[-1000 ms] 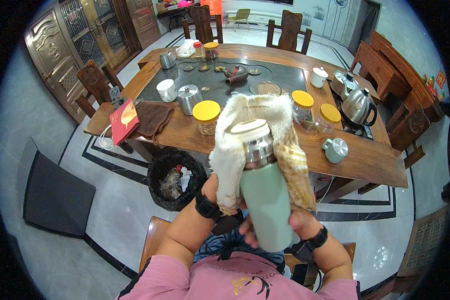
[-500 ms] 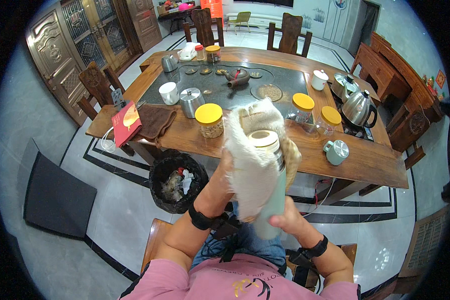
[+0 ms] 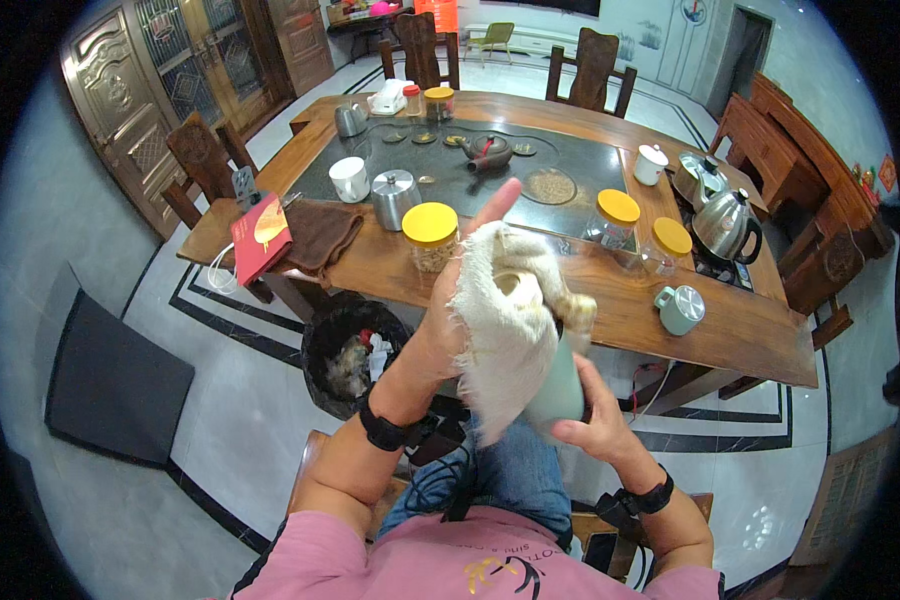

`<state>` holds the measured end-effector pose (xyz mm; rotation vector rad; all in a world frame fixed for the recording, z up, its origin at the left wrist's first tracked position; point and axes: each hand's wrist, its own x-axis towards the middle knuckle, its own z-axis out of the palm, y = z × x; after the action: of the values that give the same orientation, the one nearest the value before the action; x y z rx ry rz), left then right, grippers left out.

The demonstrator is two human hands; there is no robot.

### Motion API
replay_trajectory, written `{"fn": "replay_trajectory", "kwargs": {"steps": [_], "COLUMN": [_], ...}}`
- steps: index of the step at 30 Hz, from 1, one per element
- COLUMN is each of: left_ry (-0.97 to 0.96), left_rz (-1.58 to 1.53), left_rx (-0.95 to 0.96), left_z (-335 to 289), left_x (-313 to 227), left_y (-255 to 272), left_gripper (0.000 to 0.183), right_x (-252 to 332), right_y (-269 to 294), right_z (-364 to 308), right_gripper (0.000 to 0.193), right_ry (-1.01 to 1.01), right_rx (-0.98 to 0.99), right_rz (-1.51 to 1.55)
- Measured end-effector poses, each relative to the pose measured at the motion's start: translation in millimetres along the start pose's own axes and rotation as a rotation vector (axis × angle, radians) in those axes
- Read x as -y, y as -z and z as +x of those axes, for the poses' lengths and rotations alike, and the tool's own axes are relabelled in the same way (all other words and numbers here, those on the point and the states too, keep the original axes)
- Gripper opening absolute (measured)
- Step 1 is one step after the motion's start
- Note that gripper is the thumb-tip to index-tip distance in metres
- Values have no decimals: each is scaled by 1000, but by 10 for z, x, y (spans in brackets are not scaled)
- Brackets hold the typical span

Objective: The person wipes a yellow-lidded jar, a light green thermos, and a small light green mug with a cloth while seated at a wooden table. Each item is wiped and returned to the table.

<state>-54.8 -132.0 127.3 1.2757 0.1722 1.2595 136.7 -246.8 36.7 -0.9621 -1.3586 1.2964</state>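
A pale green vacuum flask [image 3: 558, 395] is tilted in front of me above my lap, its mouth end away from me. My right hand [image 3: 598, 420] grips the lower body, thumb on the near side. A frayed off-white cloth [image 3: 500, 345] wraps over the flask's upper part and hangs down on the left. Against the cloth's left side my left hand [image 3: 445, 325] holds it to the flask, one digit stretched out past the top. Its other fingers are hidden behind the cloth. Part of the pale rim [image 3: 515, 287] shows among the folds.
On the wooden tea table [image 3: 530, 285] stand yellow-lidded jars [image 3: 431, 225], a mint mug with a steel-coloured top [image 3: 681, 310], a steel canister [image 3: 396, 198], a teapot [image 3: 487, 152] and kettles [image 3: 720, 225]. A black-lined bin [image 3: 330, 310] stands below left.
The cloth has shifted and now covers more of the flask's mouth and upper side. A digit of my left hand now extends above the cloth. My right hand still grips the flask.
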Motion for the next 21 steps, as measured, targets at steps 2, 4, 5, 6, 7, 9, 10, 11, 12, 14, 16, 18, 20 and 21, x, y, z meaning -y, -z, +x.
{"fn": "replay_trajectory", "kwargs": {"steps": [2, 4, 5, 6, 7, 9, 10, 11, 12, 14, 16, 18, 20, 21], "left_ry": [-30, -60, -117, -104, -67, 78, 73, 109, 179, 192, 281, 418, 374, 366], "left_rz": [-187, -1, 33, 1, -84, -376, -356, -374, -459, -385, -533, -602, -499, -511], "left_rx": [6, -45, -27, 0, 23, 93, 134, 162, 166, 148, 137, 13, -43, -44], "left_z": [5, -6, -13, -26, -35, -41, -76, -84, -100, -162, -166, -176, -174, -164], "left_x": [87, 162, 190, 187, 173, 114, 69, 21, -32, -150, -252, -335, -364, -356], "left_y": [2, -25, -57, -69, -90, -137, -181, -219, -263, -360, -396, -388, -341, -303], "left_gripper": [76, 80, 82, 85, 85, 85, 83, 80, 77, 74, 73, 68, 63, 57], "right_x": [-11, -47, -73, -89, -107, -151, -175, -193, -209, -213, -197, -169, -155, -164], "right_y": [-12, 5, 23, 51, 80, 91, 74, 53, 31, 6, 23, 98, 212, 264], "right_z": [-27, -19, -1, -6, -3, -20, -34, -48, -50, -61, -72, -97, -117, -120], "right_gripper": [99, 95, 94, 94, 94, 96, 97, 99, 101, 105, 110, 113, 116, 116], "right_ry": [124, 61, 36, -21, -79, -204, -274, -339, -355, -613, -655, -528, -473, -465], "right_rx": [-121, -121, -104, -21, 64, 270, 398, 563, 624, 579, 637, 623, 595, 556], "right_rz": [-298, -207, -178, -62, 56, 345, 514, 690, 753, 769, 835, 756, 706, 709]}}
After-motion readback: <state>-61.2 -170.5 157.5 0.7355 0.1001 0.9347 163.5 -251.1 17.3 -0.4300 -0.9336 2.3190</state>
